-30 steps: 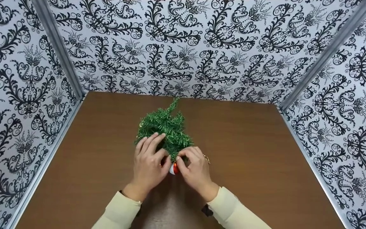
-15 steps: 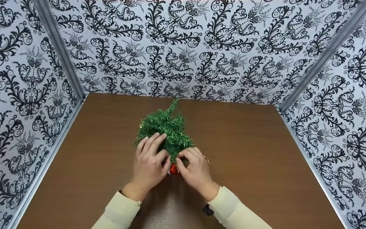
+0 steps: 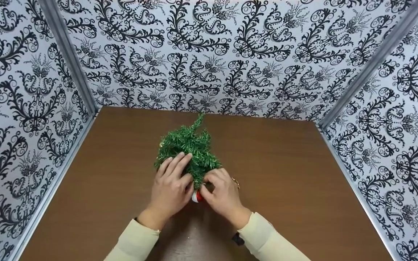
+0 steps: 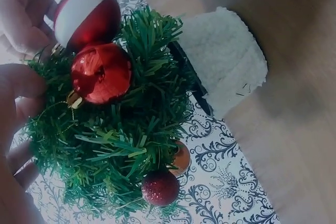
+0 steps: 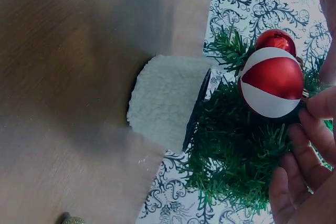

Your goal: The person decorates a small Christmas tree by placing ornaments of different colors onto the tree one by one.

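Red and white stripes cover the big ball [image 3: 196, 196] on the near side of the little green tree [image 3: 187, 141]. Half a second ago, the head view showed the ball's front nearly all red; now white shows on its left and red on its right, and it sits a tiny bit lower. Your right hand [image 3: 223, 188] pinches the ball up by its gold top. Your left hand [image 3: 171, 185] has moved just a little, and its long fingers rest on the tree; I cannot tell if its thumb and pointing finger pinch anything. The tree stays in the same spot, in the middle of the table. A shiny red ball [image 4: 101, 73] hangs right beside the striped one, and a sparkly red ball [image 4: 160, 187] is on the tree too. The tree has a fuzzy white base [image 5: 163, 100]. Brown and smooth, the table [image 3: 285, 163] has a bright patch near you. White walls [image 3: 209, 54] with curly black leaves stand on three sides, and gray posts [image 3: 67, 54] mark the corners.
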A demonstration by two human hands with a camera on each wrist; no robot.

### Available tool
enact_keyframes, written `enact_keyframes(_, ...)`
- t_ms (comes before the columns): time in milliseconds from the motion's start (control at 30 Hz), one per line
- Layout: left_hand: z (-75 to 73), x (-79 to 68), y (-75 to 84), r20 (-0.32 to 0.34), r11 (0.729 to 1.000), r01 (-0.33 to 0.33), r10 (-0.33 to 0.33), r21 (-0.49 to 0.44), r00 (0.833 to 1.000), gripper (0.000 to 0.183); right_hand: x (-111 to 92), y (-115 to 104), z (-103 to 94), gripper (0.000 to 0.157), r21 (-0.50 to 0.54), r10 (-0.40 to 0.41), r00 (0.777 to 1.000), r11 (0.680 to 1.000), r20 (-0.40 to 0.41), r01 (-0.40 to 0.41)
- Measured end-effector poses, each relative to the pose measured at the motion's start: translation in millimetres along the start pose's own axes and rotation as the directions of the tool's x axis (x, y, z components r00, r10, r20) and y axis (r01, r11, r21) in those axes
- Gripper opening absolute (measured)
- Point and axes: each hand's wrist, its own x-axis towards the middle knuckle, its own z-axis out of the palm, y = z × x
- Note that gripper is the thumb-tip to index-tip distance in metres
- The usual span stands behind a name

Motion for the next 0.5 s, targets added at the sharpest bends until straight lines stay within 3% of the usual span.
enact_keyframes(500,-2.0,-0.2,-0.5,0.013,0.999,0.026,-0.026,-0.018,1.000,0.015,-0.9,-0.5,-3.3,0.011,0.001,0.016,1.000,1.000,0.009,-0.016)
